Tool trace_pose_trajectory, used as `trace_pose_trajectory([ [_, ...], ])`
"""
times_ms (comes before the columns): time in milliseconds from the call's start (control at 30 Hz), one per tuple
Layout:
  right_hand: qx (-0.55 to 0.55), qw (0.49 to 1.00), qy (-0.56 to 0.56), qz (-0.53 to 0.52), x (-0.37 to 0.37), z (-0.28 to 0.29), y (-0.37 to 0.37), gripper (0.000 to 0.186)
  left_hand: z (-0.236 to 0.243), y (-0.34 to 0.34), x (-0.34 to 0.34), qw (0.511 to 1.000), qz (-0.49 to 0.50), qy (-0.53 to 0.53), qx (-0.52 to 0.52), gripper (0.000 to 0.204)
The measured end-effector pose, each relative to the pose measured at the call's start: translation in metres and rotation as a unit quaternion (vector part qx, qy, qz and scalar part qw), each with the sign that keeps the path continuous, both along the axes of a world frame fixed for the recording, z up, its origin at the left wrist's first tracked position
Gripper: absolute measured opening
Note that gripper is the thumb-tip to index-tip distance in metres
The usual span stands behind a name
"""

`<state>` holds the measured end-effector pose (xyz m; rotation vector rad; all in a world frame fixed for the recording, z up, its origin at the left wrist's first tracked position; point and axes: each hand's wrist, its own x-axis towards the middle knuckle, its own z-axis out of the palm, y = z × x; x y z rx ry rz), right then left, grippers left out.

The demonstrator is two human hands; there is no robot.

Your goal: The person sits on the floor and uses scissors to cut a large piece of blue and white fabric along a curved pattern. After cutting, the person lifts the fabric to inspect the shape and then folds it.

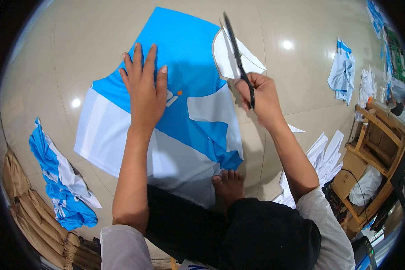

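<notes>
A blue and white fabric panel (184, 54), cut to the shape of a garment piece, lies spread on the tiled floor in front of me. My left hand (145, 90) rests on it, palm down and fingers spread, beside a small printed mark. Toward its right side, one part is folded or rumpled. In my right hand (262, 95) are black-handled scissors (235, 41), their long blades pointing away from me and slightly parted. Beneath the blades is a white curved fabric piece (249, 62), next to the panel's curved edge. My fingers partly hide the scissor handles.
My bare foot (229, 185) touches the panel's near edge. Crumpled blue and white fabric (60, 180) lies at left, near brown cloth (33, 216). To the right are white scraps (324, 157), another fabric piece (342, 74) and a wooden frame (375, 130) with a cardboard box (350, 173).
</notes>
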<state>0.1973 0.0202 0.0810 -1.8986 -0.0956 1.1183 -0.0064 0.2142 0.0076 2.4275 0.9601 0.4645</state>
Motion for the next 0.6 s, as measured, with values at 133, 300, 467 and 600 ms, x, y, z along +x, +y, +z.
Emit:
trace_pose_trajectory([
  [133,-0.033,0.91,-0.406,0.076,0.019,-0.012,0.007,0.043,0.019,0.0,0.003,1.0,-0.004,0.009,-0.004,0.056],
  [300,-0.067,0.848,-0.505,0.144,0.017,-0.031,-0.029,0.031,0.024,-0.003,-0.028,0.998,0.023,0.044,0.027,0.076],
  [467,-0.144,0.856,-0.493,0.054,0.016,-0.037,-0.205,0.019,0.006,0.032,-0.106,0.968,0.199,0.149,0.021,0.105],
  [600,-0.215,0.833,-0.502,-0.092,0.012,-0.056,-0.404,0.022,-0.004,0.039,-0.153,0.985,0.136,0.074,0.071,0.102],
])
